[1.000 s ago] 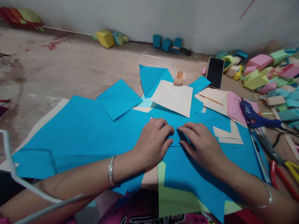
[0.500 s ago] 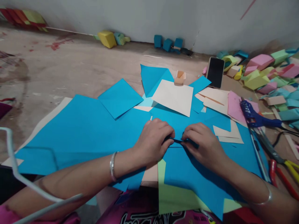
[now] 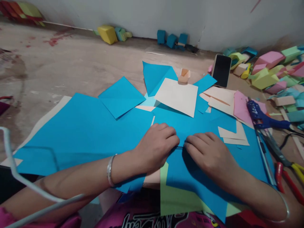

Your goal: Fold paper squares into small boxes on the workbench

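Note:
Between my hands, low over a large blue paper sheet (image 3: 78, 126), shows the thin dark edge of a blue paper strip (image 3: 180, 148). My left hand (image 3: 160, 141) is closed on the strip's left end, its fingers curled down. At the other end my right hand (image 3: 205, 150) presses its bent fingers together on the strip. Most of the strip is hidden beneath the fingers. Just beyond my hands lie a cream paper square (image 3: 179, 96) and a blue paper square (image 3: 122, 97). Light green paper (image 3: 175, 201) shows under the blue sheet near my lap.
At right lie a blue glue gun (image 3: 258, 115), a pen (image 3: 264, 160), scissors (image 3: 276, 152) and red-handled pliers (image 3: 279, 175). Behind them are a phone (image 3: 222, 70) and a heap of coloured paper boxes (image 3: 268, 68). A white bent rod (image 3: 14, 171) crosses the lower left.
Both hands have lowered slightly and turned over the strip, so the fingers now cover more of it. The right hand's thumb has gone out of sight. The view has shifted a little.

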The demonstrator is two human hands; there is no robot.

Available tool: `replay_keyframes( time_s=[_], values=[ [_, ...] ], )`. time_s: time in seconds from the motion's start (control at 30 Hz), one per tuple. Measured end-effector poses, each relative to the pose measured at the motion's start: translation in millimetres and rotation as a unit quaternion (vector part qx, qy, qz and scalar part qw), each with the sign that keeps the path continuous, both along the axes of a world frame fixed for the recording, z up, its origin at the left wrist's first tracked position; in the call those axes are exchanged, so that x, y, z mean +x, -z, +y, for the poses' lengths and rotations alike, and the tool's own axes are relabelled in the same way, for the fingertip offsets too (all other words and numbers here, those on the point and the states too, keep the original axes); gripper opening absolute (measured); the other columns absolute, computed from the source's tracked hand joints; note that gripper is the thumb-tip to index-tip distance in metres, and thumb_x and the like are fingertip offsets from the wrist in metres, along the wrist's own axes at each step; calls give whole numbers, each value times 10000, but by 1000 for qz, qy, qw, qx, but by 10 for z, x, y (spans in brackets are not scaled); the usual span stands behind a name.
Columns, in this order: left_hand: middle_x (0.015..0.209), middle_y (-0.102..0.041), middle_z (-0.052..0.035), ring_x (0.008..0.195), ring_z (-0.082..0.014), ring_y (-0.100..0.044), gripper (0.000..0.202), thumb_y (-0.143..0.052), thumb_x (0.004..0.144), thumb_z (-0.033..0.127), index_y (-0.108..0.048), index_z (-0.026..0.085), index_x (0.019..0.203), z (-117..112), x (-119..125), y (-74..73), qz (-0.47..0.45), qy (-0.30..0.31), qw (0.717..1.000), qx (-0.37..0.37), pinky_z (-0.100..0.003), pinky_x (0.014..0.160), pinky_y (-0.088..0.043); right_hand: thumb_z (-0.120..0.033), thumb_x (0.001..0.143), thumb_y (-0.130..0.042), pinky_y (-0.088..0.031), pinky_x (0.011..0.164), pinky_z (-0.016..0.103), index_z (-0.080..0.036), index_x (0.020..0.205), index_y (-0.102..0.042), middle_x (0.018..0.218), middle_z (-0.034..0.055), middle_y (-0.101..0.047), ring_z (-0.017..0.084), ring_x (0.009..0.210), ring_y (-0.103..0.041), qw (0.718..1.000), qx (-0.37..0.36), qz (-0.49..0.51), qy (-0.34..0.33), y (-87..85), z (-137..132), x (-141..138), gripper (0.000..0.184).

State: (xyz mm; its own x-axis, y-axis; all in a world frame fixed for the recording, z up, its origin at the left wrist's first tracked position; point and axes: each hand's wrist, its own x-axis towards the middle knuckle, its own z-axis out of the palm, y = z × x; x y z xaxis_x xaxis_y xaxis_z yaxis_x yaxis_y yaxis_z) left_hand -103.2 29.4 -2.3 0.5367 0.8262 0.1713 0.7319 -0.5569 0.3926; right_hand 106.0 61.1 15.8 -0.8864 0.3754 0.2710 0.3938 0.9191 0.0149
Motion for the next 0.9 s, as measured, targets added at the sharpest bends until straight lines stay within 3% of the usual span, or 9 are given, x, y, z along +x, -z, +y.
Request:
replay_keyframes(
  time_s=[0.2,0.37,0.47,0.6,0.73,0.83,0.9],
  values=[
    [925,-618,-95,807,-214,-485,197,-465,821,82,-640,157,871,-24,-4,-34,16,5,1000,2,-364,678,-356,-38,879,-508,-422,713,393,-71,862,-700,880,154,-690,252,838,-595,1000,4,-18,-17,-2,-7,23,195],
    [880,-629,-93,827,-214,-519,236,-419,886,115,-652,152,866,-6,-19,-23,-38,2,999,-2,-362,706,-402,-19,864,-533,-431,681,384,-48,836,-697,814,167,-692,266,824,-607,999,36,14,-30,7,-30,22,168],
    [907,-638,-84,851,-208,-547,246,-417,851,65,-628,147,949,8,-24,-9,-91,-12,996,-3,-352,718,-433,-32,868,-527,-417,647,368,-63,826,-683,805,154,-687,242,759,-598,999,37,35,-7,38,-16,27,164],
    [983,-608,-89,872,-186,-551,309,-430,806,13,-564,140,1054,15,-20,-28,-158,-97,982,24,-322,712,-456,-92,874,-500,-411,618,333,-126,785,-637,792,101,-664,201,717,-587,990,-68,80,90,130,72,45,167],
    [996,-583,-84,808,-160,-535,199,-551,862,143,-542,154,1060,18,-24,-61,-169,-153,973,46,-297,660,-453,-146,852,-494,-410,578,282,-170,792,-593,748,40,-630,157,674,-580,950,-219,145,167,175,170,35,118],
    [924,-603,-57,782,-158,-548,314,-700,808,306,-556,165,1049,26,-16,-50,-174,-150,973,1,-299,646,-456,-147,829,-498,-409,555,267,-189,772,-586,705,17,-632,138,619,-575,927,-258,201,182,151,192,0,113],
    [876,-621,-42,764,-157,-574,432,-760,744,354,-549,169,1072,45,5,-41,-227,-162,958,-63,-295,628,-467,-147,824,-493,-425,571,271,-193,772,-585,704,19,-643,141,625,-585,922,-248,234,180,132,185,-23,116]
  ],
)
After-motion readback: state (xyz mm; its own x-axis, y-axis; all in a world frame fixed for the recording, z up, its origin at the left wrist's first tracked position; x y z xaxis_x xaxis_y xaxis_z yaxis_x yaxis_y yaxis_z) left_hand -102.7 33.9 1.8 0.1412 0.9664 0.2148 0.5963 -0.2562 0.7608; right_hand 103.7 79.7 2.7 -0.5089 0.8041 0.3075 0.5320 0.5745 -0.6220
